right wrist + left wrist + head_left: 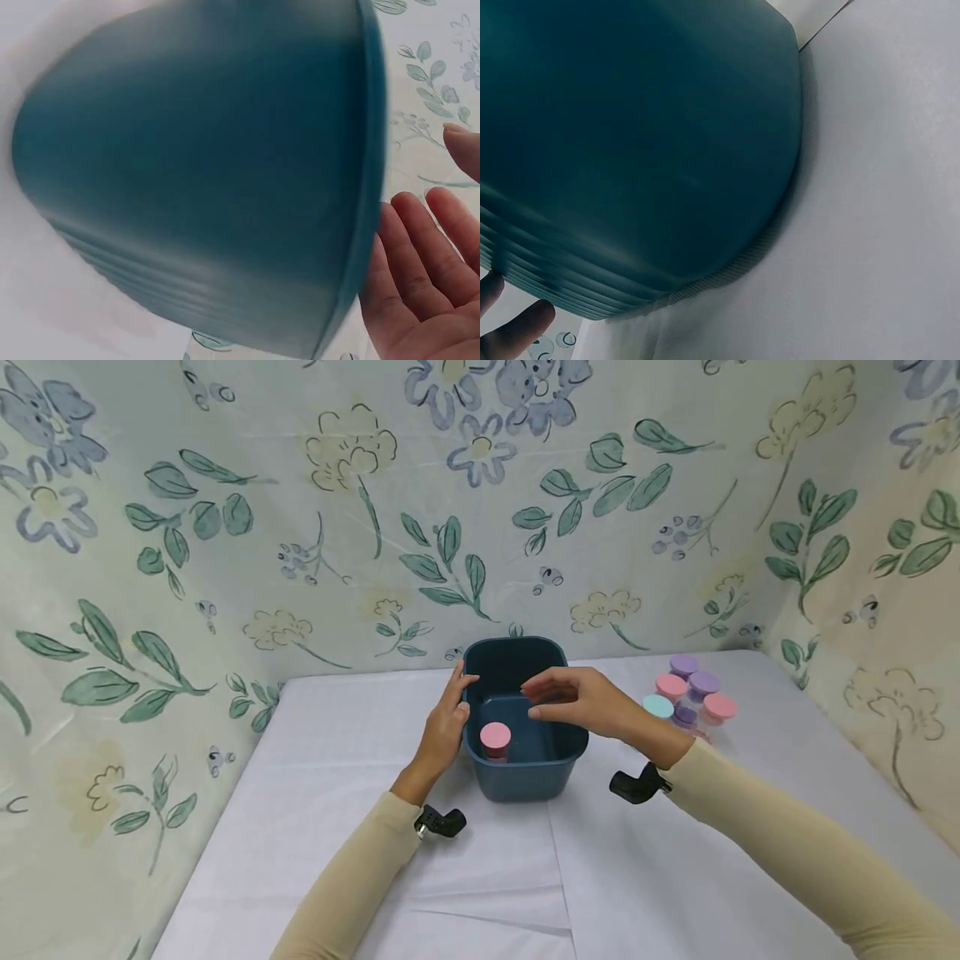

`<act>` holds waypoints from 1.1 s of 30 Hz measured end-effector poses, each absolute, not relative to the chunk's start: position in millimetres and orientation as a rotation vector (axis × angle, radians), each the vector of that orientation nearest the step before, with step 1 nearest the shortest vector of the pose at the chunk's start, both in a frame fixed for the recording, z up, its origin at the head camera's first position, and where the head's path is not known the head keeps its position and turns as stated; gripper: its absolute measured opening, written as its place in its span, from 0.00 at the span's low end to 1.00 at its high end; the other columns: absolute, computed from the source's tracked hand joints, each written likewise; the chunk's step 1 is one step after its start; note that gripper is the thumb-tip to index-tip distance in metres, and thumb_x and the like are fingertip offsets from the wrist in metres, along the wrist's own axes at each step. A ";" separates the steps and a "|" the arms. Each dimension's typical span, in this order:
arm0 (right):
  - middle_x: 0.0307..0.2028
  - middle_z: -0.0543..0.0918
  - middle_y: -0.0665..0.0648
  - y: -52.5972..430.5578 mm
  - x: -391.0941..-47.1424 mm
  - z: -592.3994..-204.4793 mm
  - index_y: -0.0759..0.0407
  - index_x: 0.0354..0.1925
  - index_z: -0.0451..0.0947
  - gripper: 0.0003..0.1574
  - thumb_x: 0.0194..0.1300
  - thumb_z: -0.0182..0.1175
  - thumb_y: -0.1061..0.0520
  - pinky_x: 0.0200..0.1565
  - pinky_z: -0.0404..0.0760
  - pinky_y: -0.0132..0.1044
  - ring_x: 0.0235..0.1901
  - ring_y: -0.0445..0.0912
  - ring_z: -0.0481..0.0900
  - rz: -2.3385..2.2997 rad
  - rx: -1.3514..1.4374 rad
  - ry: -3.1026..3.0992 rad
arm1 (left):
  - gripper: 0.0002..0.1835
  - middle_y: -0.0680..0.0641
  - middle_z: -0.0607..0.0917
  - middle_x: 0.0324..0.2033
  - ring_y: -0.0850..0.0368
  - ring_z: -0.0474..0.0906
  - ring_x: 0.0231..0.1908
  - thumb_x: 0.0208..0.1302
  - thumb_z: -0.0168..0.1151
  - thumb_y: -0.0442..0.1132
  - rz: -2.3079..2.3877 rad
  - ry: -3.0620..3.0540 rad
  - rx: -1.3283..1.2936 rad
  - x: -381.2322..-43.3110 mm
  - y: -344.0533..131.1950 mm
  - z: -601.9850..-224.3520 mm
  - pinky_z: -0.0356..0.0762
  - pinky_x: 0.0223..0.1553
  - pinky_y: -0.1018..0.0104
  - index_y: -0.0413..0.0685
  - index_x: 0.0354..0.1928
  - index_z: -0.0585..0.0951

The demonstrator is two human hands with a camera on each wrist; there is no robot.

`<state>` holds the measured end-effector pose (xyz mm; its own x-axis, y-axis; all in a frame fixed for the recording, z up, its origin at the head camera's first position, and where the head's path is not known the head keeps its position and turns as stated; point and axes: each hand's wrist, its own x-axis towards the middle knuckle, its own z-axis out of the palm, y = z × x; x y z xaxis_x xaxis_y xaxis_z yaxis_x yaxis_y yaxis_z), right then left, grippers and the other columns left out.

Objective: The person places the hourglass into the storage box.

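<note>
A dark teal plastic bin (528, 781) stands on the cloth-covered table, its ridged outer wall (652, 150) filling much of the left wrist view. Inside it, at the near left corner, is a small jar with a pink lid (495, 737). My left hand (441, 735) lies against the bin's left side, fingers extended at the rim. Above the bin's right part, my right hand (573, 697) has its fingers loosely bent and holds nothing. In the right wrist view the open palm (431, 300) shows beside the bin's rim.
To the right of the bin stands a cluster of several small clear jars with purple lids (703, 682), pink lids (720, 706) and a turquoise lid (657, 707). A floral cloth (420, 460) hangs behind the white table (360, 735).
</note>
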<state>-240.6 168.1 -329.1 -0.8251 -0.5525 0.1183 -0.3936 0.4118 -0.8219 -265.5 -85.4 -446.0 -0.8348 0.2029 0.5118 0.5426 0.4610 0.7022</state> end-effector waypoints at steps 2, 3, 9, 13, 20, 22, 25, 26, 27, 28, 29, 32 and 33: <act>0.54 0.81 0.59 173.5 -239.7 -327.4 0.56 0.56 0.77 0.27 0.60 0.67 0.50 0.53 0.78 0.45 0.53 0.49 0.80 -1.389 -0.816 2.505 | 0.26 0.52 0.49 0.76 0.59 0.46 0.73 0.71 0.31 0.47 -1.316 -2.367 -0.633 -265.8 -84.4 -446.0 0.55 0.67 0.44 0.59 0.69 0.64; 0.54 0.81 0.58 176.2 -239.2 -326.6 0.56 0.56 0.77 0.27 0.60 0.68 0.50 0.53 0.79 0.45 0.53 0.49 0.80 -1.390 -0.800 2.520 | 0.26 0.52 0.49 0.76 0.59 0.46 0.73 0.71 0.31 0.46 -1.311 -2.368 -0.638 -265.9 -83.9 -445.9 0.55 0.67 0.45 0.58 0.69 0.64; 0.54 0.81 0.55 191.4 -236.0 -324.5 0.54 0.57 0.76 0.29 0.59 0.67 0.46 0.52 0.79 0.47 0.53 0.50 0.79 -1.382 -0.733 2.597 | 0.26 0.52 0.49 0.76 0.60 0.46 0.73 0.71 0.31 0.46 -1.297 -2.373 -0.632 -263.2 -84.3 -443.9 0.55 0.67 0.47 0.57 0.69 0.64; 0.55 0.80 0.55 203.9 -234.5 -324.8 0.53 0.58 0.75 0.29 0.61 0.66 0.46 0.52 0.79 0.46 0.54 0.50 0.78 -1.378 -0.690 2.632 | 0.26 0.52 0.49 0.76 0.61 0.46 0.73 0.71 0.31 0.45 -1.300 -2.382 -0.624 -262.9 -84.7 -442.8 0.54 0.68 0.48 0.55 0.69 0.64; 0.56 0.80 0.53 225.6 -231.1 -326.0 0.52 0.58 0.76 0.29 0.61 0.65 0.43 0.51 0.80 0.44 0.55 0.49 0.78 -1.423 -0.580 2.647 | 0.26 0.50 0.50 0.75 0.58 0.47 0.73 0.71 0.31 0.46 -1.297 -2.359 -0.645 -263.4 -85.4 -443.1 0.55 0.67 0.46 0.52 0.68 0.65; 0.56 0.80 0.52 231.4 -230.1 -326.1 0.50 0.58 0.76 0.30 0.60 0.65 0.42 0.52 0.79 0.43 0.55 0.48 0.78 -1.435 -0.534 2.656 | 0.26 0.50 0.50 0.75 0.58 0.47 0.73 0.71 0.31 0.46 -1.291 -2.359 -0.642 -263.4 -85.4 -442.9 0.55 0.67 0.46 0.54 0.68 0.65; 0.55 0.80 0.51 240.5 -228.0 -325.9 0.49 0.58 0.76 0.31 0.59 0.66 0.40 0.51 0.80 0.38 0.54 0.46 0.79 -1.443 -0.459 2.685 | 0.26 0.50 0.50 0.75 0.59 0.47 0.73 0.71 0.32 0.45 -1.284 -2.368 -0.633 -263.6 -85.7 -442.7 0.55 0.67 0.47 0.55 0.68 0.65; 0.55 0.80 0.50 243.5 -227.4 -325.7 0.48 0.58 0.76 0.31 0.59 0.65 0.40 0.50 0.80 0.36 0.53 0.46 0.79 -1.436 -0.441 2.698 | 0.26 0.50 0.50 0.75 0.59 0.47 0.73 0.71 0.32 0.44 -1.284 -2.371 -0.630 -263.6 -85.8 -442.5 0.55 0.67 0.47 0.55 0.68 0.65; 0.55 0.80 0.51 246.8 -226.9 -326.0 0.49 0.58 0.75 0.31 0.59 0.65 0.40 0.50 0.79 0.34 0.53 0.46 0.79 -1.437 -0.435 2.707 | 0.26 0.51 0.50 0.75 0.59 0.47 0.73 0.71 0.32 0.43 -1.283 -2.375 -0.626 -263.5 -85.8 -442.3 0.55 0.67 0.47 0.54 0.68 0.65; 0.56 0.80 0.51 250.2 -226.3 -326.3 0.49 0.58 0.75 0.31 0.59 0.65 0.40 0.49 0.79 0.32 0.53 0.45 0.79 -1.435 -0.426 2.717 | 0.25 0.51 0.50 0.75 0.58 0.47 0.73 0.71 0.32 0.43 -1.282 -2.379 -0.624 -263.3 -85.9 -442.1 0.55 0.67 0.47 0.55 0.68 0.65; 0.56 0.80 0.51 253.3 -225.5 -326.6 0.49 0.58 0.75 0.31 0.60 0.65 0.40 0.48 0.79 0.30 0.53 0.45 0.79 -1.423 -0.417 2.731 | 0.26 0.50 0.50 0.75 0.58 0.47 0.73 0.71 0.32 0.43 -1.279 -2.383 -0.624 -263.2 -85.9 -442.0 0.56 0.67 0.47 0.54 0.68 0.65; 0.57 0.80 0.52 263.6 -223.9 -328.6 0.49 0.59 0.75 0.30 0.61 0.64 0.41 0.46 0.77 0.25 0.52 0.43 0.79 -1.418 -0.387 2.768 | 0.26 0.50 0.49 0.76 0.57 0.47 0.73 0.71 0.32 0.45 -1.280 -2.391 -0.630 -263.4 -85.9 -442.0 0.57 0.66 0.46 0.53 0.68 0.64; 0.57 0.79 0.52 267.4 -223.6 -330.0 0.49 0.59 0.74 0.30 0.62 0.64 0.42 0.45 0.77 0.24 0.52 0.43 0.79 -1.419 -0.376 2.780 | 0.26 0.51 0.49 0.76 0.58 0.47 0.73 0.71 0.32 0.45 -1.281 -2.391 -0.634 -263.7 -85.8 -442.4 0.57 0.66 0.46 0.53 0.68 0.64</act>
